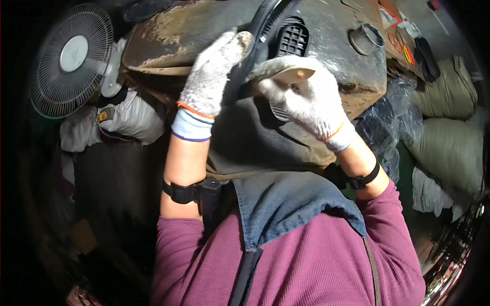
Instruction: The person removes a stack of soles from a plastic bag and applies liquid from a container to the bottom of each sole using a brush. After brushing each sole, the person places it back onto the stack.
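My left hand [217, 71], in a dirty white knit glove, is closed round the edge of a long black rubber shoe sole [261, 33], held tilted. My right hand [309, 94], gloved alike, is closed beside it around a flat, pointed, blade-like piece [297, 75]; its handle, if any, is hidden by the fingers. Just behind the hands lies another black sole [293, 41] with a grid tread. Part of a ribbed black sole [279, 111] shows below the right hand, over the dark cloth [240, 135] on my lap.
A worn bench [168, 33] stands ahead, with a metal ring-shaped can [366, 39] and orange-handled scissors [408, 54] at its right. At left are a fan [74, 53] and white sacks [135, 117]. Clear plastic bags [383, 122] and green sacks [449, 148] sit right.
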The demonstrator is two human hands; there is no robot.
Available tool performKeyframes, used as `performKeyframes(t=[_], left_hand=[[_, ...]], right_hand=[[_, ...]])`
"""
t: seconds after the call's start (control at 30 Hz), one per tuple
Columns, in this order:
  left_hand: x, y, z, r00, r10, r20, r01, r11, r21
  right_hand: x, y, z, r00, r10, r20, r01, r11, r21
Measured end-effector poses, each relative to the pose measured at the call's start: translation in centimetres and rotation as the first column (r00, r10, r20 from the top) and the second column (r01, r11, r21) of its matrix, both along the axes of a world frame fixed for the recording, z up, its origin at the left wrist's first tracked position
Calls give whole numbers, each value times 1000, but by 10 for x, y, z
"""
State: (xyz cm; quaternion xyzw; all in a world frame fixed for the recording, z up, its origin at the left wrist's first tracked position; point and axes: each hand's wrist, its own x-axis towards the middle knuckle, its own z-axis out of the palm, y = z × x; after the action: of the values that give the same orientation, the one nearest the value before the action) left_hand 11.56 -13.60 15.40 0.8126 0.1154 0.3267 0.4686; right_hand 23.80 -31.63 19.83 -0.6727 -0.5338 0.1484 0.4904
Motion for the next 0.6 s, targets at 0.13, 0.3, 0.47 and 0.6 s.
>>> performKeyframes(t=[0.13, 0.3, 0.47, 0.6], left_hand=[[-1, -11, -4, 985, 5, 175, -123, 733, 670], [-21, -47, -19, 994, -62, -85, 99, 827, 554], [-114, -66, -39, 995, -38, 88, 87, 755, -650], [-240, -57, -48, 855, 453, 251, 182, 190, -965]], right_hand=[[19, -3, 0, 963, -271, -4, 266, 950, -162], [101, -26, -38, 944, -329, 8, 329, 943, -46], [81, 9, -56, 953, -298, -55, 298, 955, -1], [89, 18, -53, 967, -240, -89, 247, 965, 83]])
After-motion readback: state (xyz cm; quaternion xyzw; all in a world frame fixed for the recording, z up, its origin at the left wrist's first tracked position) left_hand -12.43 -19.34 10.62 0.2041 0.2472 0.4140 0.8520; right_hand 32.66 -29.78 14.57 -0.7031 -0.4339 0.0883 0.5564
